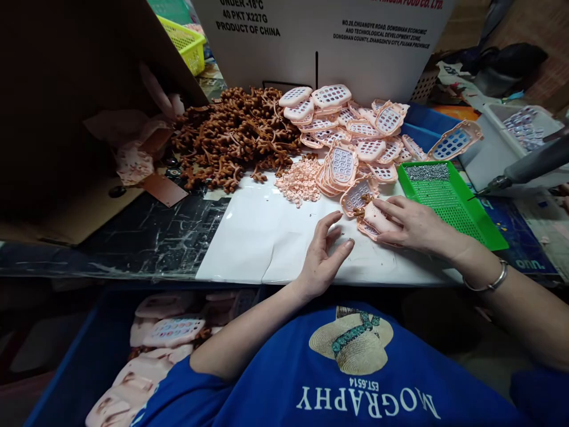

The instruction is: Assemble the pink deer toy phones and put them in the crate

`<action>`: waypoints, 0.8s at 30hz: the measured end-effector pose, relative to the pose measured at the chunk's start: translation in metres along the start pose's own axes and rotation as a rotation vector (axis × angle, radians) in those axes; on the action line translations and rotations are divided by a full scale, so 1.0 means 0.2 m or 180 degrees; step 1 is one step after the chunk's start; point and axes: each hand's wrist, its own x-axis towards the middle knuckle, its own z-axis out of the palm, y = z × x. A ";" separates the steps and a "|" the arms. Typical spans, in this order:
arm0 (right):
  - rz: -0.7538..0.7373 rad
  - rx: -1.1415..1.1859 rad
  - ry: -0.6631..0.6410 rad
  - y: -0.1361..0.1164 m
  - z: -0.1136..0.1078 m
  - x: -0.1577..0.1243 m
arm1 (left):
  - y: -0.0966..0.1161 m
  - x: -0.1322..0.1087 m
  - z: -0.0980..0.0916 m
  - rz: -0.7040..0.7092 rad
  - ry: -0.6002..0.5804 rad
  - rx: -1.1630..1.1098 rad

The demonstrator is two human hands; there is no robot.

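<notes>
My right hand (411, 222) closes round a pale pink plastic shell (379, 218), tilted over the white work sheet. Close to its upper edge are brown pieces and an open shell half with a button pad (357, 197); I cannot tell whether they are joined to the held shell. My left hand (325, 255) is just left of it, fingers apart and holding nothing. Beyond lie a heap of pink shell halves with button pads (343, 163), a small pile of pink plastic bits (299, 181) and a large heap of brown branching pieces (240, 136).
On the right are a green tray of small screws (471, 222), an electric screwdriver (533, 169) and a white bin (493, 142). A printed carton panel (306, 53) stands behind. An open cardboard box (89, 207) is left; a blue crate (84, 362) of pink shells sits below.
</notes>
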 end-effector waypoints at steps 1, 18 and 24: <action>0.0024 0.0037 -0.0049 0.00 0.00 0.00 | 0.00 0.00 0.00 0.0008 0.0005 -0.0004; -0.0523 0.0614 0.0742 -0.16 -0.15 -0.10 | 0.10 0.03 0.04 -0.0454 -0.0146 -0.0906; -0.0574 0.0728 0.0954 -0.31 -0.08 -0.16 | 0.20 0.00 0.07 -0.0666 -0.0434 -0.0978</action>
